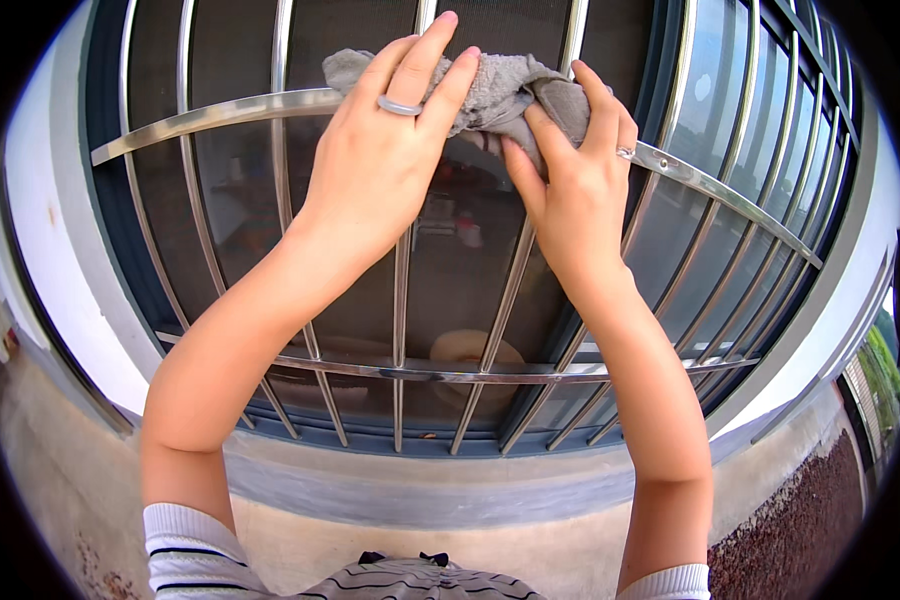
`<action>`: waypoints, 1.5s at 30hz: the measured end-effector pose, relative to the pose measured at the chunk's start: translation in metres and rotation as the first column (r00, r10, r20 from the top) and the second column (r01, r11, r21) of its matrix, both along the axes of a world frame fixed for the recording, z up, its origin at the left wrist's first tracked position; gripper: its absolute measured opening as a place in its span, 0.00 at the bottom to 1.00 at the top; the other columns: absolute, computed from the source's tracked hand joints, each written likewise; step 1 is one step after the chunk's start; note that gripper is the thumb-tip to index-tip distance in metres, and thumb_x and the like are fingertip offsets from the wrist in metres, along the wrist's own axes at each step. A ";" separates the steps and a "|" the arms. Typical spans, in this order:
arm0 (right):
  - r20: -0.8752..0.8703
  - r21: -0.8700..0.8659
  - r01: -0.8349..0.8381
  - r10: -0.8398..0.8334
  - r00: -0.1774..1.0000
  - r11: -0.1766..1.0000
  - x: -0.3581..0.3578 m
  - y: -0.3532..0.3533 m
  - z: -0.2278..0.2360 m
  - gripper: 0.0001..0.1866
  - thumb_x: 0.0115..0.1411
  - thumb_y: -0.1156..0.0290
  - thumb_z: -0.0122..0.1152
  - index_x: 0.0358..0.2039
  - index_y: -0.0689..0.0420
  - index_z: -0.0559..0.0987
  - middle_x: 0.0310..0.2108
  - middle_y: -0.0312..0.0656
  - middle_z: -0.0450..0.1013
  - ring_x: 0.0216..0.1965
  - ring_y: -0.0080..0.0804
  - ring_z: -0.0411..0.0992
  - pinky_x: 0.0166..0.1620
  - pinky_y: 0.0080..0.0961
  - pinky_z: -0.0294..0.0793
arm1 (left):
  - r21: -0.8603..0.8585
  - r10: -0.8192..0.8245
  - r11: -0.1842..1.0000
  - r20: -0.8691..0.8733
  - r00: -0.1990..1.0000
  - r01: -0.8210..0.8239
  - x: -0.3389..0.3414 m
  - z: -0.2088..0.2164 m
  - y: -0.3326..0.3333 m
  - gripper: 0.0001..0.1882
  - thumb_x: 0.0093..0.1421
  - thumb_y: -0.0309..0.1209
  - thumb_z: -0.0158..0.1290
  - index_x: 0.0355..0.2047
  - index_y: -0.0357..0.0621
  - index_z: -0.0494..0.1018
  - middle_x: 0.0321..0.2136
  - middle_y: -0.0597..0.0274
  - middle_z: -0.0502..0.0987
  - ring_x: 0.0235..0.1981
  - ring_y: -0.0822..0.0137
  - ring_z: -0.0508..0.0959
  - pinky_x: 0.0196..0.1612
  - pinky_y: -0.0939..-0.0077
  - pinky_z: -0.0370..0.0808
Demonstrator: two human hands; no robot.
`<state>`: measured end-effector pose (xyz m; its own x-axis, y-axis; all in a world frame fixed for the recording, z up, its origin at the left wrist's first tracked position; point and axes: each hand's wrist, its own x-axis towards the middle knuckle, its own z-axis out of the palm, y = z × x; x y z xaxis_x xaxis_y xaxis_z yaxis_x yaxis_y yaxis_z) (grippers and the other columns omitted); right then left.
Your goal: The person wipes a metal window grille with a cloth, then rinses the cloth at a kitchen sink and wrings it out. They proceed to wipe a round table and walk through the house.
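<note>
A grey terry cloth [500, 92] is bunched over the upper horizontal metal rail [220, 112] of a window grille. My left hand [375, 155], with a pale ring on one finger, presses the cloth to the rail. Its long fingers reach up over the fabric, and its thumb is hidden. On the right, my right hand [582, 185] grips the other end of the cloth between thumb and fingers; it wears a thin ring. Both arms are raised in front of the grille.
Shiny vertical bars [401, 300] cross the window, joined by a lower rail [510, 377]. Behind them are dark panes and a round pale object [475, 350]. A sill [450, 490] runs below. White wall edges [75, 230] frame the sides, and reddish-brown gravel [800, 525] lies lower right.
</note>
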<state>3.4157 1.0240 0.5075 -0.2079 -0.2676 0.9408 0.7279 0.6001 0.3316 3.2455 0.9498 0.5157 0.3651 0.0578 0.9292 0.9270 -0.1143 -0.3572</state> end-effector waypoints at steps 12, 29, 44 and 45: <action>0.070 0.066 -0.218 0.213 0.975 0.974 -0.213 -0.018 0.007 0.27 0.53 0.51 0.64 0.49 0.52 0.79 0.64 0.59 0.56 0.67 0.56 0.52 0.69 0.48 0.46 | 0.272 0.394 0.860 0.187 0.900 -0.433 -0.200 0.015 -0.032 0.33 0.49 0.22 0.52 0.58 0.62 0.72 0.63 0.77 0.64 0.48 0.57 0.66 0.51 0.65 0.66; 0.360 0.125 -0.240 0.181 0.915 0.963 -0.389 -0.073 0.035 0.20 0.57 0.66 0.56 0.50 0.58 0.77 0.62 0.56 0.61 0.65 0.49 0.58 0.66 0.44 0.55 | 0.252 0.080 0.950 0.365 0.927 -0.182 -0.358 -0.014 -0.066 0.31 0.63 0.42 0.38 0.66 0.51 0.58 0.68 0.52 0.55 0.69 0.43 0.49 0.67 0.38 0.38; 0.382 0.217 -0.172 0.078 0.921 0.961 -0.136 -0.012 0.032 0.11 0.49 0.74 0.59 0.33 0.65 0.79 0.56 0.49 0.67 0.62 0.46 0.62 0.63 0.42 0.63 | 0.036 0.005 0.999 0.022 1.000 -0.006 -0.148 0.012 -0.020 0.30 0.60 0.40 0.53 0.63 0.54 0.65 0.67 0.59 0.59 0.69 0.53 0.55 0.68 0.44 0.43; 0.379 0.180 -0.143 0.066 0.923 0.973 -0.118 -0.012 0.030 0.12 0.48 0.73 0.58 0.33 0.65 0.79 0.55 0.50 0.67 0.61 0.47 0.62 0.63 0.42 0.63 | 0.026 0.018 1.000 -0.025 1.000 -0.017 -0.138 0.012 -0.016 0.30 0.60 0.40 0.54 0.63 0.54 0.64 0.67 0.59 0.59 0.69 0.54 0.55 0.68 0.45 0.44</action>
<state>3.2979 1.0120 0.5374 -0.4892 -0.4816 0.7272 0.4680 0.5586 0.6848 3.1076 0.9336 0.5275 0.3875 0.0406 0.9210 0.9195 -0.0884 -0.3830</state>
